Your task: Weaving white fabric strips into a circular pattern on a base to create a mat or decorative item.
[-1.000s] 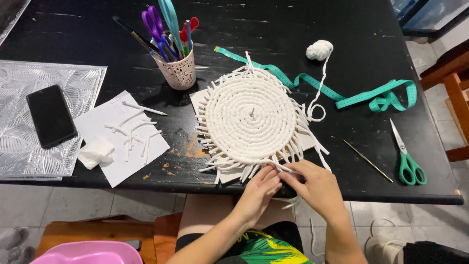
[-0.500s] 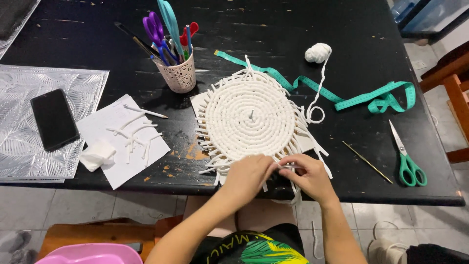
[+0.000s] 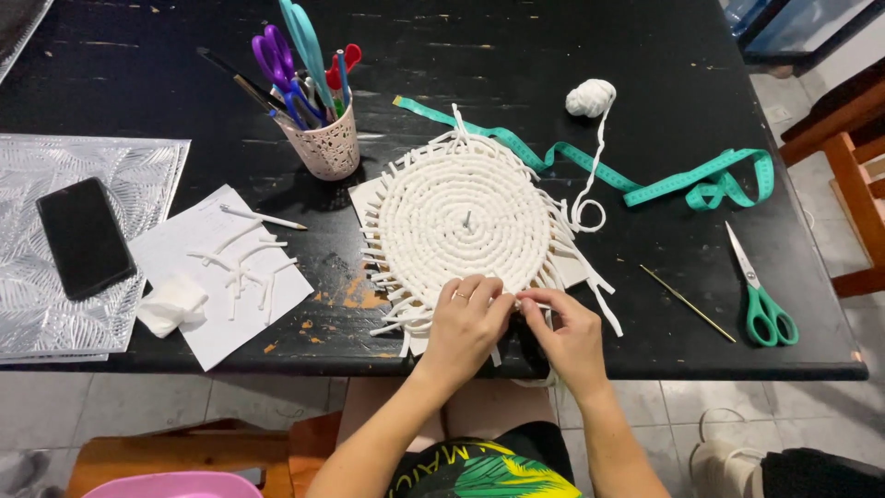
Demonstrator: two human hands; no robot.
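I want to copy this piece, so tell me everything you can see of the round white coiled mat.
The round white coiled mat looks like soft cord wound in a flat spiral, with a small pin at its centre and loose cord ends fringing the rim. It lies flat on pale paper on the black table. The left hand and right hand pinch its near edge.

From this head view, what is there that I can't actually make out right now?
- Near edge of the round white coiled mat: covered by the left hand and right hand.
- What the fingers pinch: hidden between both hands.
- Pink tub: cut off by the bottom edge.
- Tools in the pencil cup: lower parts hidden by the cup wall.
- Small item at the mat's centre: too small to identify.
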